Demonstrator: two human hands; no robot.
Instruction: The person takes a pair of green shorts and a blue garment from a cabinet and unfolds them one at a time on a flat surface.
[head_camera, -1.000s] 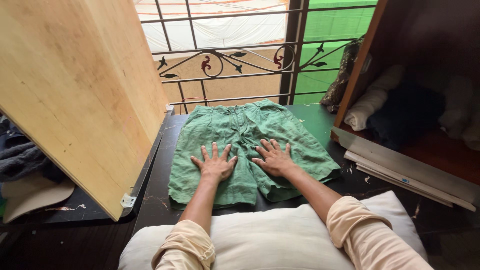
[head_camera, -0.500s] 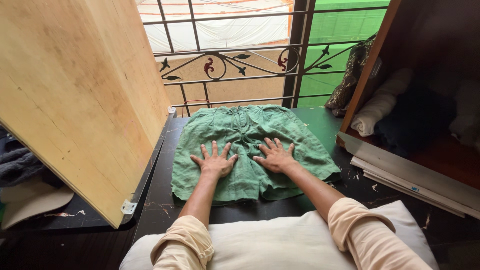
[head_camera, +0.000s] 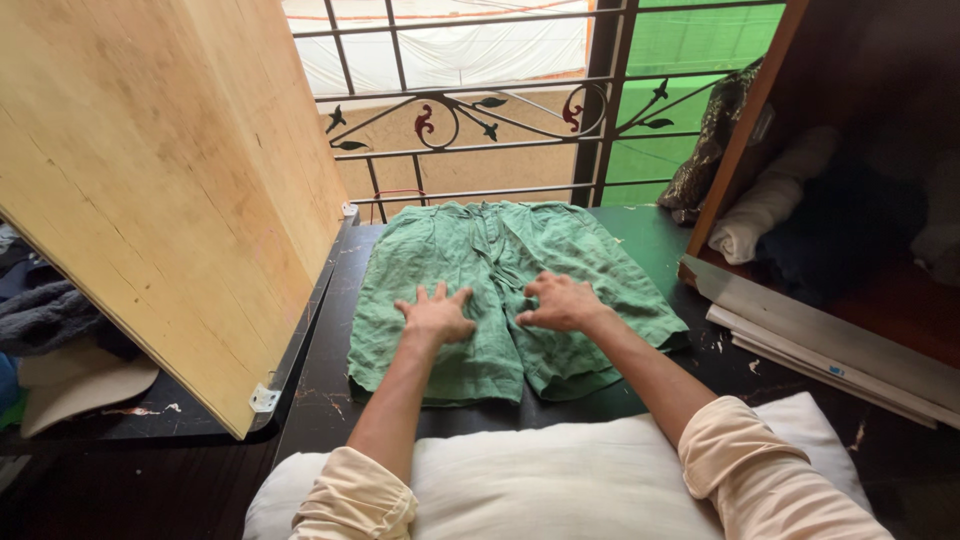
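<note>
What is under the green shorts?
The green shorts lie flat on a dark table, with both hands, left and right, on top. Anything beneath the cloth is hidden.

Crumpled matt green cloth shorts (head_camera: 500, 290) lie on a scuffed dark table (head_camera: 320, 400), beside a pale, smooth wooden door (head_camera: 160, 180).

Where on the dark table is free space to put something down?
Bare table runs as a strip between the green shorts and the wooden door. Another patch lies right of the shorts, before the flat boards. The middle is crowded: left hand and right hand rest on the shorts, with the white pillow along the near edge.
</note>
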